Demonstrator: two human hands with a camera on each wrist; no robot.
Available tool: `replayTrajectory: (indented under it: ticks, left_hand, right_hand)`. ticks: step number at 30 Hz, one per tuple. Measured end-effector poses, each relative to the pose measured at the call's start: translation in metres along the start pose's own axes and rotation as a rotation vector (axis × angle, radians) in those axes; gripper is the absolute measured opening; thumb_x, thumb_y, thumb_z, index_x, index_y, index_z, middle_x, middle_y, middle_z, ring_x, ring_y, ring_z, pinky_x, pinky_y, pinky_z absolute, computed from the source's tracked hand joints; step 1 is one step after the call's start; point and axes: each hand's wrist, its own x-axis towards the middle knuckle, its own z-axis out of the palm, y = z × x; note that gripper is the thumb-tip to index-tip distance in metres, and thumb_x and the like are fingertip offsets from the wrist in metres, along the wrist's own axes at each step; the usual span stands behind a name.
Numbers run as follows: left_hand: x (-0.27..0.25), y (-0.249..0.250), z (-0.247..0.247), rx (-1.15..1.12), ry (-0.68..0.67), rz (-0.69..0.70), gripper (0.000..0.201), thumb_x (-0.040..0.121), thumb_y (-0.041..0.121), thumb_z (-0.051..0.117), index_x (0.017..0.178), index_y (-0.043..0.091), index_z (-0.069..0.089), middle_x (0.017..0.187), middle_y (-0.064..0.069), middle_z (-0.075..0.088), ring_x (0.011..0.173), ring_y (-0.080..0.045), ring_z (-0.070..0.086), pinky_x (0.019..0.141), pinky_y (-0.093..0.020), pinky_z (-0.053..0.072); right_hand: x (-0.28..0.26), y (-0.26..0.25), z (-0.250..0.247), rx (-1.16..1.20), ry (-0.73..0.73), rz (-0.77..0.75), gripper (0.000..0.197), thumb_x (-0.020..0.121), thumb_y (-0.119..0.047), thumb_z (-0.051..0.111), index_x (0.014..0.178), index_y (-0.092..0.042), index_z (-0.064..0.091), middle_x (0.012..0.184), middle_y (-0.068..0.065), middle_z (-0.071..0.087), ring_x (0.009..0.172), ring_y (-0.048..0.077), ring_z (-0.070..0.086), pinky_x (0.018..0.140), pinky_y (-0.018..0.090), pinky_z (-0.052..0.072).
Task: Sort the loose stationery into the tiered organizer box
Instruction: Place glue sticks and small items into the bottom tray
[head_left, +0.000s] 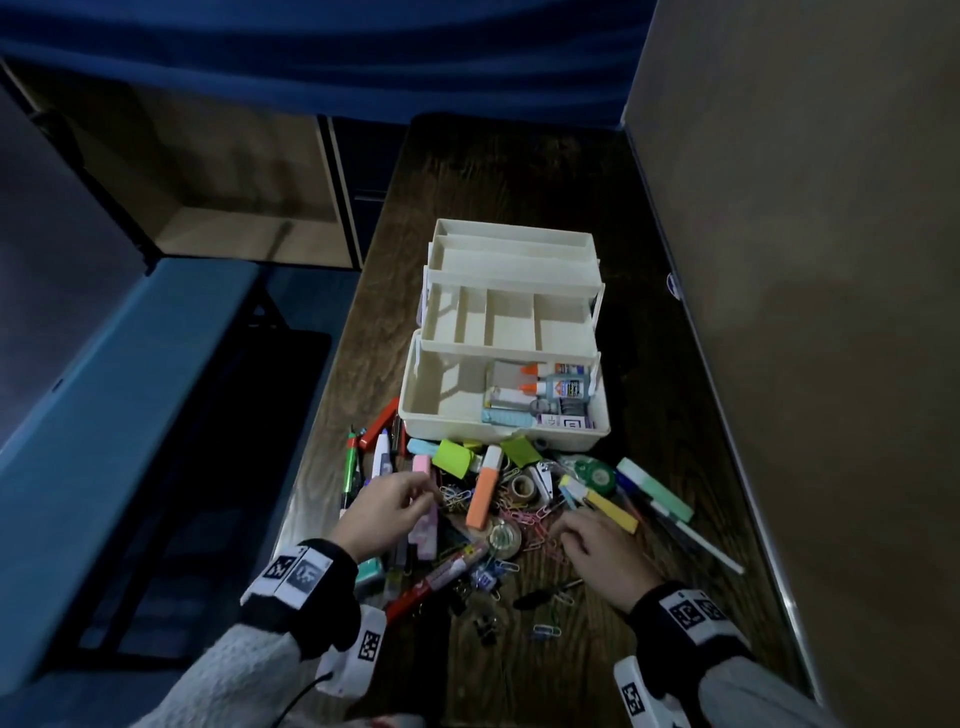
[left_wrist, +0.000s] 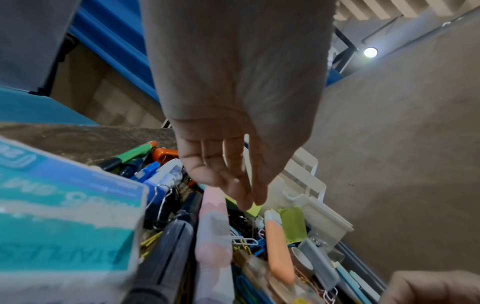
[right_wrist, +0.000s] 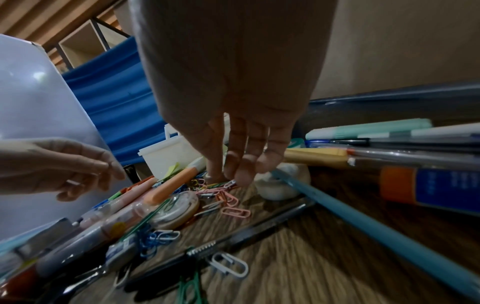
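Organizer box (head_left: 506, 415) sits mid-surface, cream plastic, tiers fanned back stepwise. Bottom tray holds glue bottles (head_left: 558, 379) + small items at its right; left part bare. Divided tier above it shows 4 bare compartments. Loose stationery piled just in front of box: orange highlighter (head_left: 483, 488), pink highlighter (left_wrist: 213, 224), green sticky notes (head_left: 452, 456), tape rolls, pens, coloured paper clips (right_wrist: 228, 197).

Edges: surface (head_left: 597, 665) narrow; beige partition (head_left: 805, 260) runs along its right edge, open drop on left. Bare wood near you, right of centre.

Your left hand (head_left: 387, 512) hovers over pink highlighter, fingers (left_wrist: 233, 181) loosely curled, thumb near fingertips; can't tell if anything is pinched. Your right hand (head_left: 602, 553) is low over the clips, fingers (right_wrist: 244, 174) bent down, tips touching the pink clip cluster; grip not confirmed.
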Motion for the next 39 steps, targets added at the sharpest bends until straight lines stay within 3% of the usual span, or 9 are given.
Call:
replayTrajectory:
  ticks: [3, 12, 15, 19, 22, 26, 30, 35, 39]
  left_hand:
    - [-0.003, -0.002, 0.003, 0.061, -0.011, -0.001, 0.017, 0.093, 0.021, 0.052, 0.092, 0.024, 0.068, 0.088, 0.01, 0.068, 0.076, -0.004, 0.06, 0.061, -0.013, 0.042]
    - [-0.015, -0.018, -0.019, 0.211, 0.275, -0.271, 0.02, 0.09, 0.019, 0.044, 0.094, 0.021, 0.064, 0.098, -0.005, 0.069, 0.085, -0.025, 0.062, 0.071, -0.032, 0.048]
    - [-0.025, -0.027, -0.034, 0.115, 0.284, -0.355, 0.021, 0.088, 0.017, 0.047, 0.092, 0.023, 0.067, 0.096, -0.006, 0.069, 0.088, -0.027, 0.063, 0.074, -0.033, 0.049]
    - [-0.038, -0.035, -0.045, 0.038, 0.272, -0.352, 0.018, 0.091, 0.016, 0.049, 0.089, 0.024, 0.066, 0.092, -0.004, 0.068, 0.083, -0.022, 0.063, 0.075, -0.035, 0.052]
    - [-0.044, -0.04, -0.048, 0.072, 0.18, -0.291, 0.01, 0.089, 0.026, 0.058, 0.097, 0.024, 0.063, 0.101, -0.001, 0.065, 0.096, -0.019, 0.061, 0.082, -0.034, 0.051]
    - [-0.058, -0.046, -0.029, 0.399, -0.196, -0.276, 0.076, 0.066, 0.053, 0.076, 0.128, 0.03, 0.038, 0.126, 0.004, 0.034, 0.12, -0.016, 0.034, 0.103, -0.04, 0.04]
    - [-0.066, -0.048, -0.012, 0.553, -0.187, -0.171, 0.071, 0.074, 0.033, 0.073, 0.132, 0.023, 0.032, 0.134, 0.001, 0.033, 0.12, -0.015, 0.039, 0.098, -0.028, 0.044]
    - [-0.05, -0.017, -0.049, 0.309, -0.205, -0.189, 0.068, 0.065, 0.053, 0.068, 0.121, 0.025, 0.041, 0.119, 0.004, 0.045, 0.097, -0.008, 0.045, 0.078, -0.02, 0.043]
    - [-0.007, 0.027, -0.063, -0.139, 0.034, -0.063, 0.063, 0.073, 0.048, 0.069, 0.121, 0.026, 0.035, 0.117, 0.002, 0.05, 0.097, -0.012, 0.057, 0.071, -0.021, 0.048]
  right_hand:
    - [-0.005, -0.001, 0.003, -0.036, -0.047, 0.002, 0.019, 0.098, -0.02, 0.042, 0.099, -0.021, 0.061, 0.1, -0.007, 0.052, 0.104, 0.012, 0.048, 0.088, 0.031, 0.042]
    - [0.01, -0.013, -0.002, -0.023, 0.012, 0.016, 0.015, 0.096, -0.019, 0.046, 0.097, -0.022, 0.06, 0.105, -0.002, 0.057, 0.101, 0.017, 0.054, 0.084, 0.032, 0.046]
    - [0.022, -0.035, 0.001, -0.062, 0.03, -0.082, 0.019, 0.096, -0.016, 0.044, 0.108, -0.021, 0.058, 0.112, -0.003, 0.049, 0.104, 0.018, 0.053, 0.081, 0.031, 0.043]
    - [0.036, -0.069, 0.01, -0.131, -0.047, -0.249, 0.037, 0.097, -0.015, 0.043, 0.132, -0.024, 0.051, 0.136, -0.006, 0.042, 0.12, 0.019, 0.043, 0.098, 0.037, 0.042]
    - [0.043, -0.08, 0.015, -0.271, -0.129, -0.263, 0.041, 0.097, -0.027, 0.045, 0.138, -0.028, 0.045, 0.148, -0.006, 0.034, 0.13, 0.022, 0.033, 0.107, 0.044, 0.035]
    - [0.045, -0.072, 0.017, -0.256, -0.082, -0.269, 0.035, 0.097, -0.022, 0.044, 0.132, -0.024, 0.05, 0.146, -0.004, 0.035, 0.129, 0.021, 0.034, 0.107, 0.041, 0.035]
    - [0.04, -0.059, 0.017, -0.189, -0.02, -0.276, 0.025, 0.097, -0.018, 0.042, 0.118, -0.024, 0.053, 0.135, -0.006, 0.037, 0.122, 0.017, 0.04, 0.095, 0.034, 0.044]
    - [0.027, -0.038, 0.01, -0.05, 0.026, -0.194, 0.025, 0.1, -0.022, 0.041, 0.117, -0.024, 0.057, 0.117, -0.012, 0.042, 0.105, 0.008, 0.047, 0.086, 0.029, 0.045]
    - [0.013, -0.015, 0.007, 0.018, 0.015, -0.126, 0.022, 0.1, -0.022, 0.04, 0.11, -0.025, 0.06, 0.105, -0.012, 0.046, 0.096, 0.002, 0.048, 0.081, 0.021, 0.041]
